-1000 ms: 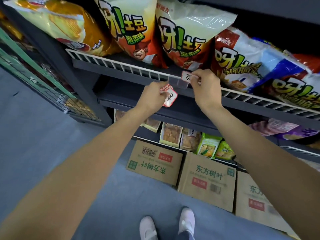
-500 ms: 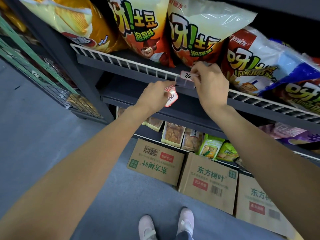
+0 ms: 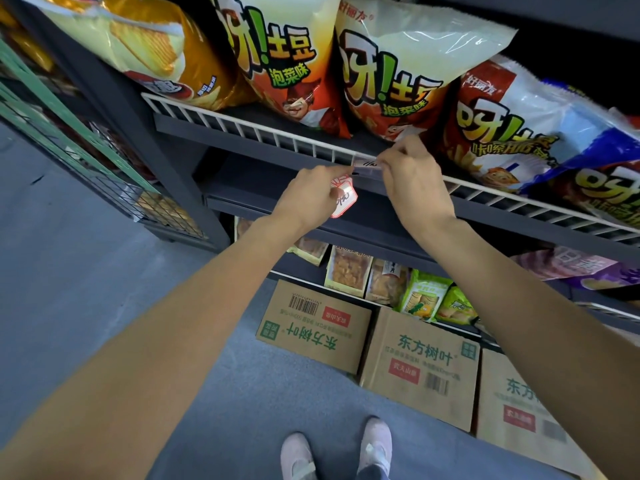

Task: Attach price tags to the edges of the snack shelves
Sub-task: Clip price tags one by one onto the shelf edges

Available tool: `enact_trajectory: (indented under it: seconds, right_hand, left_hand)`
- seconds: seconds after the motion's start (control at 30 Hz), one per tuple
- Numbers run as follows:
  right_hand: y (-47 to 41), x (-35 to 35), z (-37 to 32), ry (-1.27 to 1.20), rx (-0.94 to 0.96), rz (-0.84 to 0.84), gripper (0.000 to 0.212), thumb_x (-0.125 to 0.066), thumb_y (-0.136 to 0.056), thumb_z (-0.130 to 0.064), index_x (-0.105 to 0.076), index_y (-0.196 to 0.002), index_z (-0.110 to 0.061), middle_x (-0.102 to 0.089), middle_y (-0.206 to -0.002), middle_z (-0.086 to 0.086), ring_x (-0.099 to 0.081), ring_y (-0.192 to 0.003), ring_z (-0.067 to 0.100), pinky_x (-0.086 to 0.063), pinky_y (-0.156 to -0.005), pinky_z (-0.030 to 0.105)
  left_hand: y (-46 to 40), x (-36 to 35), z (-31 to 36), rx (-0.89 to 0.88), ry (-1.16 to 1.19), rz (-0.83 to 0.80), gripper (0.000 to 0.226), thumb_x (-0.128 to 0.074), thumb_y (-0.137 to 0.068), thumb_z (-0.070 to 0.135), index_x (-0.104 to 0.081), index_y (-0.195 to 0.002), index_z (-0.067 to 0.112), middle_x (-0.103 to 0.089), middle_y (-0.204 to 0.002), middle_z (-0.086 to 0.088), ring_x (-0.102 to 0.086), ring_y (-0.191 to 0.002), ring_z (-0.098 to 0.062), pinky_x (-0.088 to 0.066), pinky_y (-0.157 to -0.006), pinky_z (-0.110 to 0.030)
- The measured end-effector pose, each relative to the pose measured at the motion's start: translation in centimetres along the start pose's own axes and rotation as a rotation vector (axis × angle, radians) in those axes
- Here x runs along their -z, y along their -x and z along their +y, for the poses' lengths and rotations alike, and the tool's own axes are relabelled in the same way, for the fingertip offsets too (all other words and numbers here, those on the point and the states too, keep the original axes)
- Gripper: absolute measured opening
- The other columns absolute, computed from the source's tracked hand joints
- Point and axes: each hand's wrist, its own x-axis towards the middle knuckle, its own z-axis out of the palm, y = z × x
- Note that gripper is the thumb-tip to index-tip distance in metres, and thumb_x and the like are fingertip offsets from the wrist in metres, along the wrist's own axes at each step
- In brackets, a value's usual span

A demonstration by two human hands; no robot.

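Observation:
A white price tag (image 3: 366,164) in a clear holder sits against the white wire rail (image 3: 242,124) at the front edge of the dark snack shelf (image 3: 263,147). My right hand (image 3: 412,178) pinches the tag's right end at the rail. My left hand (image 3: 311,199) is just left of and below it, gripping several red-and-white price tags (image 3: 343,199) that stick out from its fingers. Large chip bags (image 3: 391,64) stand on the shelf right behind the rail.
A lower shelf holds small snack packs (image 3: 349,271). Cardboard boxes (image 3: 419,362) stand on the grey floor under the shelves. A green wire rack (image 3: 69,143) is at the left. My feet (image 3: 336,448) are at the bottom.
The white tag has gone from held in front of the rail up onto the rail's top wire. Both hands rose slightly with it; the view shifted closer to the shelf.

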Motion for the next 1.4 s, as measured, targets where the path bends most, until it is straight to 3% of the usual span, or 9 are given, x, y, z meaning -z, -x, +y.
enact_trajectory:
  seconds: [0.1, 0.23, 0.43, 0.6, 0.73, 0.9, 1.1, 1.27, 1.4]
  right_hand:
    - [0.4, 0.1, 0.0, 0.072, 0.059, 0.021, 0.039, -0.058, -0.073, 0.018, -0.065, -0.107, 0.001, -0.06, -0.097, 0.022, -0.06, -0.081, 0.04, -0.055, -0.061, 0.042]
    - [0.5, 0.5, 0.3, 0.217, 0.045, 0.098, 0.027, -0.068, -0.065, 0.009, -0.062, -0.085, -0.008, -0.06, -0.072, 0.011, -0.057, -0.069, 0.032, -0.032, -0.042, 0.026]
    - [0.9, -0.4, 0.7, 0.311, 0.012, 0.198, 0.015, -0.074, -0.064, -0.007, -0.067, -0.071, -0.018, -0.061, -0.069, 0.001, -0.058, -0.06, 0.023, -0.041, -0.055, 0.029]
    - [0.9, -1.0, 0.4, 0.311, -0.039, 0.208, 0.015, -0.077, -0.063, -0.011, -0.069, -0.071, -0.021, -0.061, -0.068, -0.001, -0.058, -0.057, 0.02, -0.041, -0.055, 0.03]
    - [0.9, -0.8, -0.1, 0.4, -0.066, 0.162, 0.024, -0.081, -0.056, -0.01, -0.066, -0.068, -0.025, -0.058, -0.059, -0.005, -0.042, -0.041, 0.017, -0.037, -0.058, 0.025]
    - [0.9, -0.5, -0.4, 0.449, -0.059, 0.186, 0.029, -0.08, -0.054, -0.005, -0.064, -0.069, -0.025, -0.057, -0.058, -0.004, -0.024, -0.042, 0.019, -0.037, -0.058, 0.026]
    - [1.3, -0.7, -0.4, 0.436, -0.047, 0.17, 0.025, -0.078, -0.054, -0.002, -0.07, -0.069, -0.019, -0.061, -0.067, -0.001, -0.051, -0.047, 0.02, -0.039, -0.058, 0.029]
    - [1.5, -0.7, -0.5, 0.494, -0.038, 0.148, 0.021, -0.08, -0.054, -0.007, -0.07, -0.067, -0.021, -0.06, -0.068, -0.003, -0.051, -0.048, 0.018, -0.037, -0.057, 0.027]
    - [1.7, -0.5, -0.4, 0.524, -0.047, 0.111, 0.019, -0.08, -0.054, -0.01, -0.069, -0.063, -0.023, -0.059, -0.069, -0.003, -0.05, -0.049, 0.017, -0.035, -0.055, 0.028]
  left_hand:
    - [0.0, -0.1, 0.1, 0.006, -0.012, 0.006, 0.046, -0.045, -0.093, 0.005, -0.048, -0.136, 0.024, -0.058, -0.13, -0.016, -0.055, -0.117, -0.034, -0.051, -0.089, -0.047]
    - [-0.1, -0.1, 0.1, 0.004, -0.029, 0.009, 0.046, -0.045, -0.093, 0.006, -0.049, -0.135, 0.025, -0.059, -0.129, -0.016, -0.055, -0.116, -0.034, -0.052, -0.087, -0.047]
    - [0.0, -0.3, 0.2, -0.005, -0.054, 0.026, 0.045, -0.046, -0.094, 0.007, -0.048, -0.136, 0.024, -0.06, -0.127, -0.016, -0.056, -0.114, -0.034, -0.052, -0.087, -0.046]
    - [-0.1, -0.3, 0.2, -0.017, -0.105, 0.021, 0.046, -0.046, -0.093, 0.008, -0.047, -0.136, 0.026, -0.06, -0.126, -0.015, -0.056, -0.115, -0.034, -0.052, -0.087, -0.046]
    - [-0.1, -0.3, 0.3, -0.008, -0.102, 0.019, 0.046, -0.046, -0.093, 0.008, -0.046, -0.137, 0.025, -0.059, -0.128, -0.015, -0.055, -0.117, -0.034, -0.05, -0.09, -0.047]
    - [0.0, -0.3, 0.4, -0.012, -0.107, 0.018, 0.046, -0.046, -0.093, 0.007, -0.047, -0.136, 0.024, -0.06, -0.127, -0.016, -0.055, -0.117, -0.034, -0.05, -0.09, -0.046]
    - [0.1, 0.0, 0.7, -0.019, -0.111, 0.005, 0.047, -0.046, -0.093, 0.007, -0.045, -0.137, 0.024, -0.059, -0.128, -0.015, -0.054, -0.118, -0.034, -0.05, -0.09, -0.045]
    - [0.2, 0.3, 0.9, -0.021, -0.1, -0.003, 0.048, -0.045, -0.093, 0.006, -0.045, -0.138, 0.023, -0.059, -0.127, -0.015, -0.055, -0.115, -0.034, -0.051, -0.087, -0.042]
    - [0.1, 0.4, 1.3, -0.034, -0.101, -0.005, 0.049, -0.043, -0.092, 0.004, -0.045, -0.138, 0.022, -0.06, -0.124, -0.016, -0.058, -0.107, -0.035, -0.047, -0.074, -0.037]
